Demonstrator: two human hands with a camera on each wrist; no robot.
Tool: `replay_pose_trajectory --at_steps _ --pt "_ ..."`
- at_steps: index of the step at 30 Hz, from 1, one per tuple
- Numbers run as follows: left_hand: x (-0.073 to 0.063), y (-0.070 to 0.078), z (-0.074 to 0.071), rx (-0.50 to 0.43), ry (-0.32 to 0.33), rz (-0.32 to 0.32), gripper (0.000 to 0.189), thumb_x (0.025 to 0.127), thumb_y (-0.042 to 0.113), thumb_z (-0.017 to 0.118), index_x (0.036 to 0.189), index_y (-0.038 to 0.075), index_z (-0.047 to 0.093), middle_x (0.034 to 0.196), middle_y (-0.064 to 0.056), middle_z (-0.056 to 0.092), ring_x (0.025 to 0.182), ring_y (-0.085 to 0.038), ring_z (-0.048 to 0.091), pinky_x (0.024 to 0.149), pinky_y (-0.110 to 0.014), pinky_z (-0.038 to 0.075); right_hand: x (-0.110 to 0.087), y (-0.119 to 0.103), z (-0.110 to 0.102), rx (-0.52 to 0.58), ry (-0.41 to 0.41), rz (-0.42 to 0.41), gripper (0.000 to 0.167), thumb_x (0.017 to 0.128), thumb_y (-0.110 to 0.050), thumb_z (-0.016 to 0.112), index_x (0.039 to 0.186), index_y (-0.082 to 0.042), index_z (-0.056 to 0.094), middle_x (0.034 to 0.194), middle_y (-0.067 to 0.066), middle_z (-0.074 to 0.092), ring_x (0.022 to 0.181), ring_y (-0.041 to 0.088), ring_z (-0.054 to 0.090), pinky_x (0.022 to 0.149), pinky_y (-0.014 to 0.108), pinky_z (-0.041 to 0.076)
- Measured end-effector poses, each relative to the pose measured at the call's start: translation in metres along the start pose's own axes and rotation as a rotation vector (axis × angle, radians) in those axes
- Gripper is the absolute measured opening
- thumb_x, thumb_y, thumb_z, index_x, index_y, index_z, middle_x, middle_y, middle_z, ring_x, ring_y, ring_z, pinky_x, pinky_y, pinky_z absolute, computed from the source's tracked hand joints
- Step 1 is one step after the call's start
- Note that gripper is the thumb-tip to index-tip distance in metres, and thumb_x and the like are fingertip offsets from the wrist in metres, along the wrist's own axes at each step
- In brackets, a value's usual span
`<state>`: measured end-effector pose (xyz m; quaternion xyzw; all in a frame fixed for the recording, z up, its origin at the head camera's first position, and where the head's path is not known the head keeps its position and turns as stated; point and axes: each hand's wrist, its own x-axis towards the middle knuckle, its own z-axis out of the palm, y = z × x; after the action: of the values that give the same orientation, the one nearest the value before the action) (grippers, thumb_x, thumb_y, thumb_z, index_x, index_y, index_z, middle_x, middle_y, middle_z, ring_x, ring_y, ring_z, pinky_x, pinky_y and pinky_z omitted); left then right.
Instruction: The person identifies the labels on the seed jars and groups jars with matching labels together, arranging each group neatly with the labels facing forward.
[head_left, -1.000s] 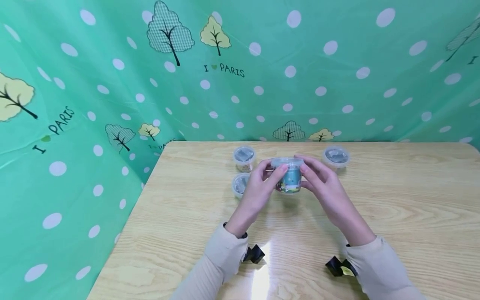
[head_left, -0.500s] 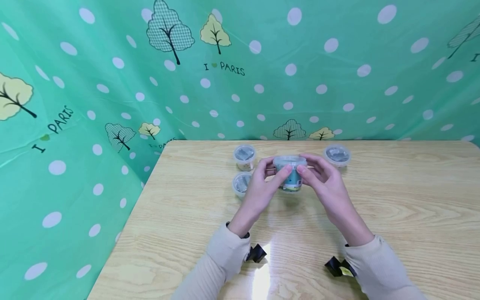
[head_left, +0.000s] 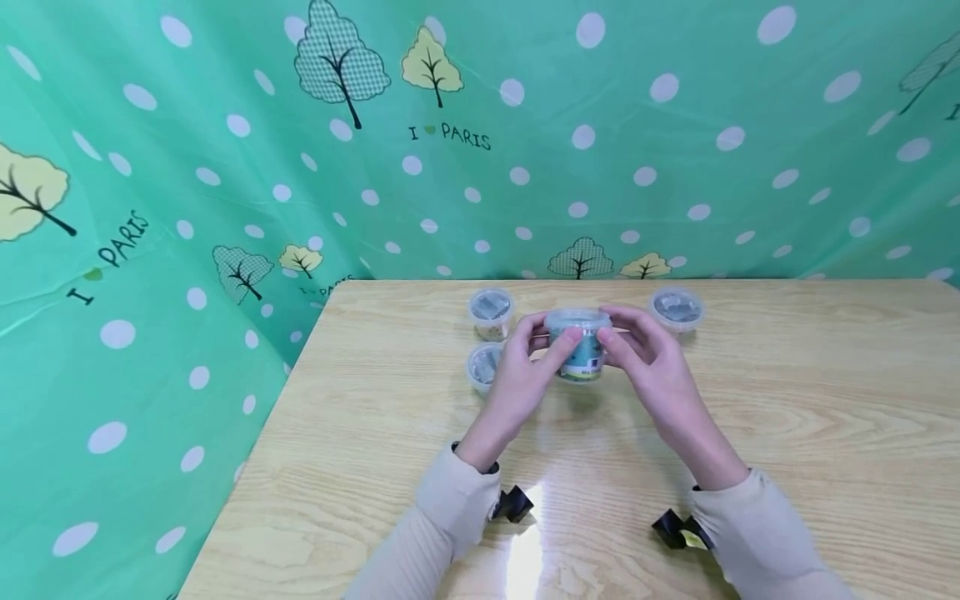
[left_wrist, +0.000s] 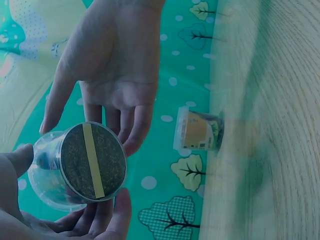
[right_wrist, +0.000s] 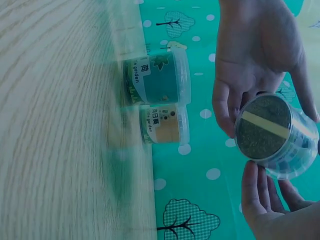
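Observation:
Both hands hold a clear plastic tub [head_left: 579, 346] with a translucent lid and blue label, raised above the table. My left hand [head_left: 517, 371] grips its left side, thumb on the front. On the other side my right hand [head_left: 654, 362] does the same, its thumb tip near the left one. The left wrist view shows the tub's round base [left_wrist: 95, 161], dark and grainy inside, with a pale yellow strip across it. In the right wrist view, fingers [right_wrist: 255, 185] of my right hand touch the tub near that base.
Behind the left hand stand two lidded tubs, one orange-labelled [head_left: 491, 315] at the back and one teal-labelled [right_wrist: 157, 79] nearer. Another orange-labelled tub [left_wrist: 200, 131] stands at the back right. A green polka-dot curtain [head_left: 480, 150] hangs behind the wooden table [head_left: 817, 400].
The tub has turned in the hands, so a different part of its blue label with a small dark square faces forward. It has risen slightly in view, and the right fingers have shifted around it.

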<state>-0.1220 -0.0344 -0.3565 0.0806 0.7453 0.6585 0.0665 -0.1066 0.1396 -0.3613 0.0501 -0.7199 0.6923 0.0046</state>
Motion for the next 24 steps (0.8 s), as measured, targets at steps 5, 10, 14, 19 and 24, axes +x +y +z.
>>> replay_pose_trajectory --at_steps 5,10,14,19,24 --pt "-0.0009 0.0007 -0.0020 -0.044 -0.026 0.003 0.053 0.097 0.035 0.063 0.138 0.005 0.050 0.126 -0.011 0.060 0.116 -0.022 0.058 0.099 -0.034 0.052 0.0007 0.0019 -0.0038 0.033 -0.039 0.012 0.050 0.105 -0.030 0.050 0.144 0.000 0.044 0.141 0.014 0.048 0.118 0.010 0.056 0.092 0.020 0.054" --pt "-0.0013 0.0000 -0.0021 -0.072 -0.047 0.000 0.050 0.098 0.033 0.062 0.137 0.003 0.052 0.126 -0.013 0.061 0.115 -0.022 0.060 0.099 -0.034 0.052 0.0008 0.0035 -0.0057 0.042 -0.067 0.030 0.051 0.105 -0.032 0.048 0.146 -0.001 0.044 0.145 0.012 0.046 0.119 0.008 0.056 0.093 0.020 0.053" --pt "-0.0010 0.0006 -0.0022 -0.045 -0.042 -0.005 0.057 0.097 0.038 0.061 0.141 0.004 0.048 0.129 -0.011 0.059 0.118 -0.023 0.057 0.099 -0.035 0.052 0.0008 0.0027 -0.0048 0.045 -0.038 0.019 0.050 0.104 -0.029 0.051 0.144 0.002 0.045 0.138 0.013 0.050 0.114 0.009 0.059 0.092 0.022 0.055" --pt "-0.0011 0.0010 -0.0018 -0.002 -0.020 -0.013 0.062 0.095 0.041 0.064 0.143 0.005 0.046 0.132 -0.009 0.057 0.120 -0.024 0.056 0.099 -0.036 0.051 0.0007 0.0018 -0.0016 0.023 0.016 0.023 0.051 0.101 -0.026 0.058 0.142 0.003 0.045 0.131 0.012 0.054 0.110 0.008 0.061 0.090 0.020 0.055" --pt "0.0000 -0.0001 -0.0009 0.002 -0.016 -0.015 0.056 0.095 0.037 0.064 0.139 0.005 0.050 0.129 -0.009 0.059 0.117 -0.023 0.058 0.097 -0.035 0.052 0.0010 0.0027 -0.0001 0.003 0.025 0.030 0.051 0.101 -0.027 0.058 0.141 0.003 0.044 0.128 0.008 0.055 0.108 0.008 0.060 0.089 0.019 0.055"
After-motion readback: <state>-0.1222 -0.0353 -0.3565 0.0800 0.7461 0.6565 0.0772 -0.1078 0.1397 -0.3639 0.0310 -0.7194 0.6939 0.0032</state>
